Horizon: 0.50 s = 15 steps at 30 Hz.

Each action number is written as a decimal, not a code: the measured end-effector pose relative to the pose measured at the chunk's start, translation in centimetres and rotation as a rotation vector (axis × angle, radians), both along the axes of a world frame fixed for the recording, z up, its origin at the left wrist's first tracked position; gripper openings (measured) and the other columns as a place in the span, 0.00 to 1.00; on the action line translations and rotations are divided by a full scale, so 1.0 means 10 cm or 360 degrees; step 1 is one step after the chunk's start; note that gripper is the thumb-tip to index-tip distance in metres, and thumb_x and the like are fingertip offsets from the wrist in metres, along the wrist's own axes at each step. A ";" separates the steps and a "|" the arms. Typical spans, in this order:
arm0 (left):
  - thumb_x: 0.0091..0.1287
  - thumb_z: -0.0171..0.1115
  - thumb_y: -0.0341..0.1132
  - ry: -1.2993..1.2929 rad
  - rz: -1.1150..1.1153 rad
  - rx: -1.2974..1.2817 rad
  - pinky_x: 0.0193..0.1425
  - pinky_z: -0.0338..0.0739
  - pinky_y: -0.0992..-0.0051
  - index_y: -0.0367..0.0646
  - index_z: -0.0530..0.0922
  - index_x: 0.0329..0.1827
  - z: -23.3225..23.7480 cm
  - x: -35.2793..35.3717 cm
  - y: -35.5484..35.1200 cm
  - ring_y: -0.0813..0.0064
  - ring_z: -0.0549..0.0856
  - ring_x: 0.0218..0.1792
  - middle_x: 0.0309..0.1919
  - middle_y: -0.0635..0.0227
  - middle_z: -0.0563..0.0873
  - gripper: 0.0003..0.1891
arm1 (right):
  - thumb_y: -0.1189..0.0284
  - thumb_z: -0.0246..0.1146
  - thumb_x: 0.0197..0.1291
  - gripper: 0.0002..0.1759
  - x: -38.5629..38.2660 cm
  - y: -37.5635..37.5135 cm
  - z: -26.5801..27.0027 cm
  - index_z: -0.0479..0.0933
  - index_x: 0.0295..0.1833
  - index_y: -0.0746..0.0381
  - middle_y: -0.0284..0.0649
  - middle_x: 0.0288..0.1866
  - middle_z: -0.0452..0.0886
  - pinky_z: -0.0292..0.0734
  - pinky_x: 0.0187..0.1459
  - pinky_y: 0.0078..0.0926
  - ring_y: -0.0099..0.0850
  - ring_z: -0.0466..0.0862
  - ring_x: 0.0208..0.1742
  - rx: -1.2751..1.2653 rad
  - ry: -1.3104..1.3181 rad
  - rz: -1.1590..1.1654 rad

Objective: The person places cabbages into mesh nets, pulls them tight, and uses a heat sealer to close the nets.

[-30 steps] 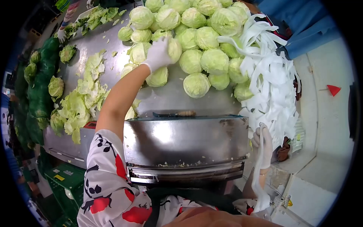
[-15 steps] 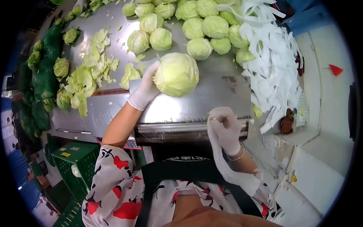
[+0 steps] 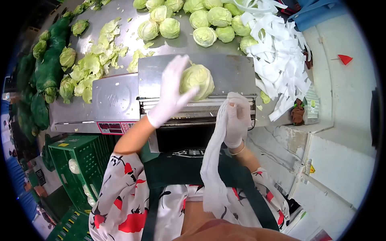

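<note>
The cabbage [image 3: 199, 80] sits on the flat steel top of a machine [image 3: 233, 70], close to its front edge and just above the ribbed lip there. The gloved left hand [image 3: 171, 94] lies against its left side with fingers straight and spread and the thumb reaching across the front. It is laid on rather than curled round, and it is somewhat blurred. That hand covers the cabbage's left flank, so its full outline cannot be seen.

The gloved right hand [image 3: 237, 118] is closed around the upper end of a white foam sleeve [image 3: 213, 172], just in front of the machine's lip and near the cabbage but not touching it. The sleeve hangs slack over the dark apron [image 3: 181, 172], and its lower end blurs into the patterned clothing.

To the right of the cabbage the steel top is bare up to a heap of white foam sleeves [image 3: 277, 52], which spills over the right edge. Behind it a strip of bare table separates the machine from a pile of cabbages [image 3: 201, 20], cut off by the upper rim of the view. A steel panel [image 3: 114, 96] adjoins on the left, with loose leaves [image 3: 94, 66] beyond it. Further left are green net sacks [image 3: 42, 76], partly lost in the dark lens border. A green crate [image 3: 74, 168] stands below.
</note>
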<state>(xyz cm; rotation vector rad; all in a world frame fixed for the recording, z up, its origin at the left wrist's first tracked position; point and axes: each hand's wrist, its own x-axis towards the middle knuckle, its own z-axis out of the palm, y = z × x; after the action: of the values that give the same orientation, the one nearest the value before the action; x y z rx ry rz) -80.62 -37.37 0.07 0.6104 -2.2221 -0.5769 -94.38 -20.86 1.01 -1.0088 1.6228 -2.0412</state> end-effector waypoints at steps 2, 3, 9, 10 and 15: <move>0.63 0.67 0.37 0.0062 -0.0470 0.0700 0.77 0.57 0.59 0.39 0.63 0.75 0.26 0.12 0.45 0.54 0.65 0.74 0.71 0.49 0.69 0.36 | 0.81 0.63 0.62 0.06 0.04 0.03 -0.03 0.77 0.44 0.62 0.38 0.45 0.81 0.68 0.66 0.43 0.33 0.79 0.50 0.0007 0.0297 -0.0051; 0.64 0.67 0.33 0.0133 -0.0603 0.0917 0.78 0.57 0.60 0.40 0.68 0.72 0.27 0.13 0.65 0.56 0.66 0.74 0.70 0.51 0.70 0.33 | 0.80 0.64 0.61 0.07 0.06 0.05 -0.07 0.77 0.44 0.62 0.39 0.45 0.81 0.67 0.66 0.45 0.34 0.79 0.52 0.0008 0.0445 -0.0036; 0.65 0.66 0.27 0.0680 -0.0774 0.2109 0.77 0.60 0.64 0.42 0.79 0.61 -0.01 0.24 1.05 0.65 0.69 0.72 0.66 0.58 0.76 0.20 | 0.77 0.65 0.61 0.07 0.23 0.11 0.00 0.77 0.45 0.59 0.39 0.47 0.81 0.55 0.73 0.51 0.39 0.79 0.56 0.0076 0.0792 -0.0126; 0.66 0.65 0.26 0.0851 -0.0799 0.2368 0.76 0.61 0.64 0.42 0.80 0.60 -0.02 0.26 1.05 0.67 0.70 0.71 0.66 0.59 0.77 0.18 | 0.77 0.64 0.61 0.07 0.22 0.16 -0.07 0.77 0.45 0.60 0.39 0.48 0.81 0.54 0.73 0.51 0.39 0.78 0.57 0.0084 0.0548 -0.0064; 0.68 0.60 0.22 0.0949 -0.0600 0.2206 0.69 0.72 0.71 0.36 0.75 0.63 0.17 0.16 1.20 0.74 0.78 0.61 0.64 0.58 0.79 0.19 | 0.78 0.63 0.63 0.05 0.33 0.20 0.04 0.78 0.44 0.60 0.39 0.49 0.82 0.51 0.75 0.50 0.36 0.78 0.60 0.0145 0.0633 0.0027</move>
<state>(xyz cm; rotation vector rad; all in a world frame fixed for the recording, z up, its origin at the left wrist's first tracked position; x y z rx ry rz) -79.06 -25.40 1.75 0.5159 -1.1012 -2.1917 -91.07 -18.83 1.41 -1.4593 1.8673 -1.8177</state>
